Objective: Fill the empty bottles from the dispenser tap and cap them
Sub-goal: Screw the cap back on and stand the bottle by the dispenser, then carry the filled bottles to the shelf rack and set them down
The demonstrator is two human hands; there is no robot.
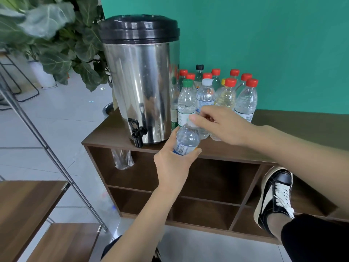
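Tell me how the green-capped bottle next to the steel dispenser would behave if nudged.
The green-capped bottle is tall and narrow, so it would probably tip rather than slide. Its thin clear plastic likely dents under a squeeze. Neighbouring bottles stand close, so a fall could knock into them; the dispenser flanks its other side.

Tap (137, 136) at nine o'clock of the held bottle (187, 140) with open air below it and a clear lane between. Bottle cluster (217, 97) crowds twelve to two o'clock. Dispenser (139, 80) walls off eleven.
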